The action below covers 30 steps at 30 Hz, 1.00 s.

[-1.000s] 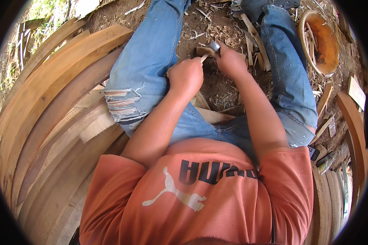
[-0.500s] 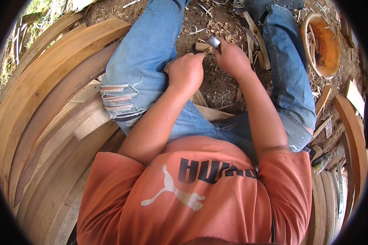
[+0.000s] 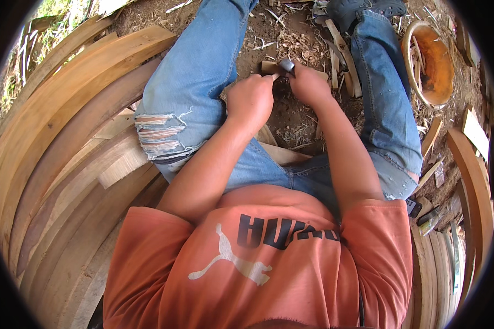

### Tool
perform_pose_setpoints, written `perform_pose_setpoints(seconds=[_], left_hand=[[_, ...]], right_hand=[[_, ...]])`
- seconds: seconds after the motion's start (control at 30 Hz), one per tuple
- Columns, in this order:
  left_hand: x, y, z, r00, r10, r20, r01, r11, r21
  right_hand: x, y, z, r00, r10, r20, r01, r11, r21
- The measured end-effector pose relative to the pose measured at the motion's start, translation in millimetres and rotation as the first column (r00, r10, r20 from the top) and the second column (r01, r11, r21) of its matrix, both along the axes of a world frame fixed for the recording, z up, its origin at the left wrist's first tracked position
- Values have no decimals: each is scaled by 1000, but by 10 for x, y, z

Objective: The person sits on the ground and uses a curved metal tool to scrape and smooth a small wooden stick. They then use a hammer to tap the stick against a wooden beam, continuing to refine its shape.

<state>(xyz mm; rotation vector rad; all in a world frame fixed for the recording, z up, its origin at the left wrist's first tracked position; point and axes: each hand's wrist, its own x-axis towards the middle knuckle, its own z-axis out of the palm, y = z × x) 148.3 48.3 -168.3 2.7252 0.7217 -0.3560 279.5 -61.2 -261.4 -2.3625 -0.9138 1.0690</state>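
Note:
Between my knees, my left hand [image 3: 251, 98] is closed around a slim piece of wood [image 3: 277, 76], whose pale tip sticks out past the fingers. My right hand [image 3: 310, 85] grips a tool with a rounded grey metal end [image 3: 286, 66]; its handle is covered by the fingers, so the exact kind does not show. The metal end sits right by the wood's tip. Just beyond both hands is a short wooden block [image 3: 269, 67], partly covered by the tool. Whether the blade or edge touches the wood is too small to tell.
Curled shavings [image 3: 304, 46] litter the dirt past my hands. Split wood strips [image 3: 343, 52] lie by my right leg, and an orange-brown bowl-like container [image 3: 438, 71] holds scraps. Long curved boards [image 3: 66, 104] crowd my left; more planks [image 3: 472, 181] stand at right.
The right hand and the tool's metal end have come slightly nearer to my body. The left hand stays almost in place, still holding the slim wood.

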Motion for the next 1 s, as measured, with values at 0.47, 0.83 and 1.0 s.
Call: perform_pose_setpoints(seconds=[0.47, 0.83, 1.0], left_hand=[[21, -6, 40, 1000, 13, -17, -14, 1000, -26], [1, 42, -67, 1000, 6, 7, -6, 1000, 17], [-2, 35, -44, 1000, 4, 9, -5, 1000, 9]], right_hand=[[99, -24, -25, 997, -65, 36, 58, 986, 158], [92, -24, -116, 999, -47, 23, 46, 998, 43], [108, 29, 69, 989, -149, -24, 149, 931, 332]])
